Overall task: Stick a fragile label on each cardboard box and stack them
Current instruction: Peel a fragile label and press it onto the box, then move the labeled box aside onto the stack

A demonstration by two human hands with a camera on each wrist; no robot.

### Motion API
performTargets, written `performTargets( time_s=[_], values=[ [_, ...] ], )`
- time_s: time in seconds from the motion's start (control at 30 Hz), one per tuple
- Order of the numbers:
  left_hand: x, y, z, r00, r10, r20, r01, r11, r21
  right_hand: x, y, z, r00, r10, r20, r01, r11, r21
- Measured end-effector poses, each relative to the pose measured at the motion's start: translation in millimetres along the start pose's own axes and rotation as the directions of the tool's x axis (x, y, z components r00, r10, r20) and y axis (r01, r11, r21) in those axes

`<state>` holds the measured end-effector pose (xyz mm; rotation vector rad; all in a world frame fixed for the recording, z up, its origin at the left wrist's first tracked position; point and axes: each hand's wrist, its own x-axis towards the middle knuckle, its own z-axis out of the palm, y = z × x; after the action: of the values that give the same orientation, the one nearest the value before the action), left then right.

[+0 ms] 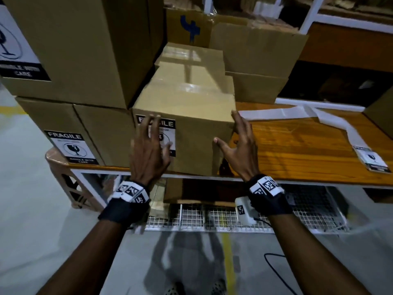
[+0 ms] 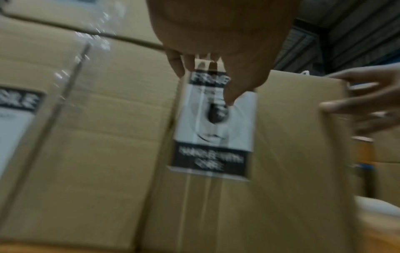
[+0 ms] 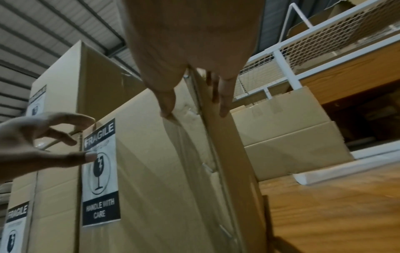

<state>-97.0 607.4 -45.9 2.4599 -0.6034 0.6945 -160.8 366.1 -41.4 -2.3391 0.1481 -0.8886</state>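
Note:
A taped cardboard box (image 1: pixel 191 107) stands at the front edge of the wooden table (image 1: pixel 297 150). A black-and-white fragile label (image 1: pixel 172 126) is stuck on its front face, seen whole in the right wrist view as label (image 3: pixel 100 171). My left hand (image 1: pixel 148 143) is spread in front of that label, with the thumb tip (image 3: pixel 90 156) at the label's edge. My right hand (image 1: pixel 236 137) spans the box's right front corner, with the thumb (image 3: pixel 166 109) on the front face and straight fingers (image 3: pixel 224 106) on the side. The left wrist view is blurred.
To the left, a labelled box (image 1: pixel 70 128) carries a bigger labelled box (image 1: pixel 74 45). More boxes (image 1: pixel 255 54) stand behind. A white backing strip (image 1: pixel 297 112) and a small stack of labels (image 1: pixel 371 159) lie on the table's right. A pink stool (image 1: pixel 61 173) stands at the left, and a wire shelf (image 1: pixel 212 216) runs under the table.

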Motion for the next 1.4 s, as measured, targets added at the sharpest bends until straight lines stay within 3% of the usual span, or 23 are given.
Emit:
performTargets(
  time_s=[0.2,0.43,0.53,0.67,0.9,1.07,1.23,1.4],
  values=[
    [-51,85,49,0.950,0.204,0.238,-0.173,0.974,-0.144,-51,49,-42,0.994,0.029,0.106,-0.023,0.998,-0.059],
    [-66,208,125,0.778,0.439,0.451,-0.333,0.895,-0.296,-117,152,-167,0.989,0.145,0.039,-0.133,0.967,-0.217],
    [-62,283,160,0.711,0.516,0.478,-0.396,0.855,-0.334,-139,202,-240,0.980,0.196,-0.027,-0.194,0.927,-0.320],
    [-54,394,209,0.641,0.639,0.425,-0.490,0.767,-0.415,-158,266,-335,0.952,0.243,-0.186,-0.301,0.849,-0.435],
    [-44,568,272,0.616,0.707,0.348,-0.449,0.678,-0.582,-172,348,-477,0.884,0.313,-0.349,-0.460,0.721,-0.519],
    [-21,653,322,0.593,0.734,0.331,-0.420,0.633,-0.650,-161,410,-550,0.846,0.298,-0.443,-0.518,0.658,-0.546],
    [13,733,380,0.615,0.740,0.272,-0.398,0.589,-0.704,-129,479,-602,0.838,0.240,-0.491,-0.526,0.594,-0.608],
    [58,813,436,0.638,0.738,0.219,-0.385,0.552,-0.740,-87,551,-653,0.819,0.226,-0.528,-0.539,0.618,-0.572]
  ],
)
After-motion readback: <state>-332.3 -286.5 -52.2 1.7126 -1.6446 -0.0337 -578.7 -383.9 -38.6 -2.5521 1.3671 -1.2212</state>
